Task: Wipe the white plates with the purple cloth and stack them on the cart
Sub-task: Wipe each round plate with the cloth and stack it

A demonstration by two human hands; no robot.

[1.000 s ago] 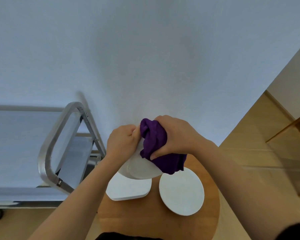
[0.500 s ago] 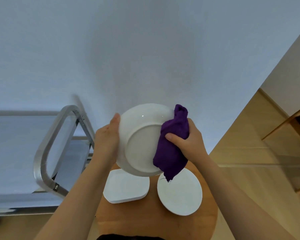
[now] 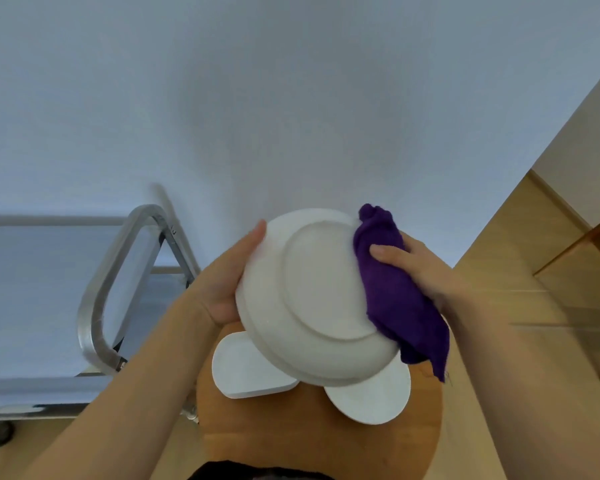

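Our left hand (image 3: 227, 277) grips the upturned white plate (image 3: 314, 294) by its rim; our right hand (image 3: 418, 268) pinches the purple cloth (image 3: 400, 296) against its underside.

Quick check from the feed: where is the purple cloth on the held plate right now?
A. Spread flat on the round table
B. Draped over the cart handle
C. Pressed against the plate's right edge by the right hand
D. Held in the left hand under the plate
C: the right hand grips the purple cloth against the right edge of the held plate, whose underside faces the camera, while the left hand holds the opposite edge.
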